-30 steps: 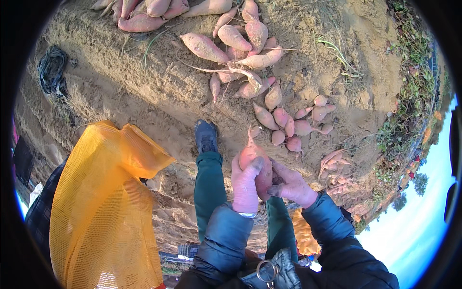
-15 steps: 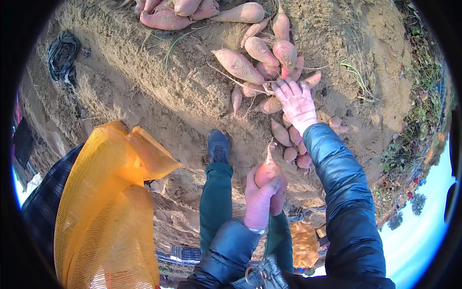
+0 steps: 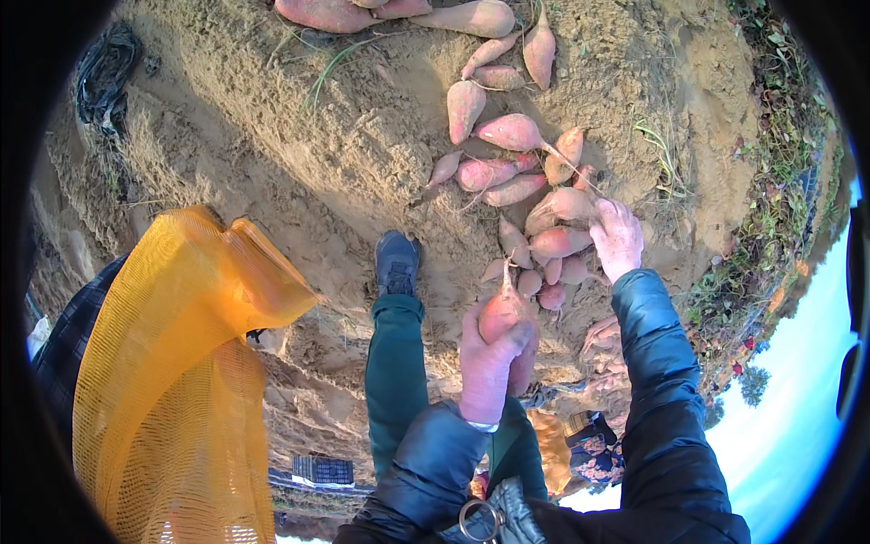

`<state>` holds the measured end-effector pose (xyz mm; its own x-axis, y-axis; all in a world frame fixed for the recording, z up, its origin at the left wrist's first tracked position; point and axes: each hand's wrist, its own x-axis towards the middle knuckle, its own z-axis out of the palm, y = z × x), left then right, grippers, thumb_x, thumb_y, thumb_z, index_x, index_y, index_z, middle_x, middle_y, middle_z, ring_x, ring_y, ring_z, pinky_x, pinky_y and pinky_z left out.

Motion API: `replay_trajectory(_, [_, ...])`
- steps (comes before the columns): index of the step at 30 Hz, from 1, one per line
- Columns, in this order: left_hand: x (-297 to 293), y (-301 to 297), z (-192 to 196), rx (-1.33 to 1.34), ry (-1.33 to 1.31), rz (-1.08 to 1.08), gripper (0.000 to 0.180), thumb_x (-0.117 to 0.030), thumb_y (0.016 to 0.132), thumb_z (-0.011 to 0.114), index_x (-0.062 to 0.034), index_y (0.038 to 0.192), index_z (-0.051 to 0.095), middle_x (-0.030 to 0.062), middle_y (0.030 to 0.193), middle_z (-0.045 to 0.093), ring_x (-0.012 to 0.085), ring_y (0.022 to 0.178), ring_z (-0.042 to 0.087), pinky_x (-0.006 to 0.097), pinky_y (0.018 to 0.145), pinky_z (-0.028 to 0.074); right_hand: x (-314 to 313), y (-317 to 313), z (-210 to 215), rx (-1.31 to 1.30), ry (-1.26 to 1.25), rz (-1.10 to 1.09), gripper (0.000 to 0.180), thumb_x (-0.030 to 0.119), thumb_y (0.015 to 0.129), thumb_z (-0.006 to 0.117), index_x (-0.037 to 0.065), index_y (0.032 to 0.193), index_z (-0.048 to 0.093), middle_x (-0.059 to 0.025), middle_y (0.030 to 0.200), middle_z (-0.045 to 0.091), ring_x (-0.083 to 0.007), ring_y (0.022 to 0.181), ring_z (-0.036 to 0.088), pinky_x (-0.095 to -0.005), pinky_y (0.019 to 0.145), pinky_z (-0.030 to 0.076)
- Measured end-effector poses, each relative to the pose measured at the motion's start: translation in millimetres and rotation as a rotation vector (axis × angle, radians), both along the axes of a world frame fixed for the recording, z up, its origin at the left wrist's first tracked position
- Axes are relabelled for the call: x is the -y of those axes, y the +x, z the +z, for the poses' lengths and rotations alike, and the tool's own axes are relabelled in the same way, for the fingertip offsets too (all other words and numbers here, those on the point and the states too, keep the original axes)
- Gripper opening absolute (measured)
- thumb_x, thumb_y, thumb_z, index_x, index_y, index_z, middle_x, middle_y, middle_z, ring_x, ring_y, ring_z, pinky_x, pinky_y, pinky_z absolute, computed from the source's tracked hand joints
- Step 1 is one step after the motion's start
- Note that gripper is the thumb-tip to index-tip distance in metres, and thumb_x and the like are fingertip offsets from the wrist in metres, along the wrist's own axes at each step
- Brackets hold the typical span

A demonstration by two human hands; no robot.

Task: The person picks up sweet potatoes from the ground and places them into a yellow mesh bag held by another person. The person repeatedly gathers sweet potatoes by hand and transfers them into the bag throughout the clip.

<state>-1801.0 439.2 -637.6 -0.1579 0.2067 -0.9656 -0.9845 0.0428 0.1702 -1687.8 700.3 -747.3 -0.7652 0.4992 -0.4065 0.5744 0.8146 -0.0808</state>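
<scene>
My left hand is closed around a pinkish sweet potato, its thin root end pointing away from me. Part of another reddish shape shows beside the thumb, too covered to make out. Farther forward and to the right, my right hand has its fingers bent against the right end of a dusty sweet potato in the pile. Just below that lies a redder sweet potato, its end close to the same hand. Several smaller sweet potatoes lie between my two hands.
An orange mesh bag stands at the left, before dark plaid cloth. My shoe rests on sandy soil. More sweet potatoes lie at the far edge. Black plastic film is far left; green plants edge the right.
My right hand has come down and to the right from the top of the pile, its fingers now more bent. Sweet potatoes there have shifted toward me. My left hand keeps its hold.
</scene>
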Motion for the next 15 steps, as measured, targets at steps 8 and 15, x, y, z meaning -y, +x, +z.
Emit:
replay_trajectory(8, [2, 2, 6, 0.034, 0.021, -0.050, 0.070, -0.014, 0.078, 0.076, -0.0002, 0.137, 0.040, 0.0124, 0.117, 0.056, 0.0188, 0.104, 0.057, 0.032, 0.090, 0.050, 19, -159, -83, 0.172, -0.195, -0.137, 0.073, 0.029, 0.075, 0.070, 0.015, 0.142, 0.043, -0.0186, 0.133, 0.053, -0.0347, 0.117, 0.057, -0.0408, 0.099, 0.046])
replay_trajectory(15, [-5, 15, 4, 0.074, 0.033, -0.046, 0.068, -0.016, 0.078, 0.076, -0.0010, 0.134, 0.041, 0.0111, 0.113, 0.056, 0.0178, 0.096, 0.059, 0.031, 0.084, 0.052, 9, -17, -19, -0.606, -0.629, -1.008, 0.049, 0.020, 0.081, 0.068, 0.005, 0.127, 0.058, -0.0187, 0.118, 0.061, -0.0319, 0.111, 0.060, -0.0405, 0.098, 0.046])
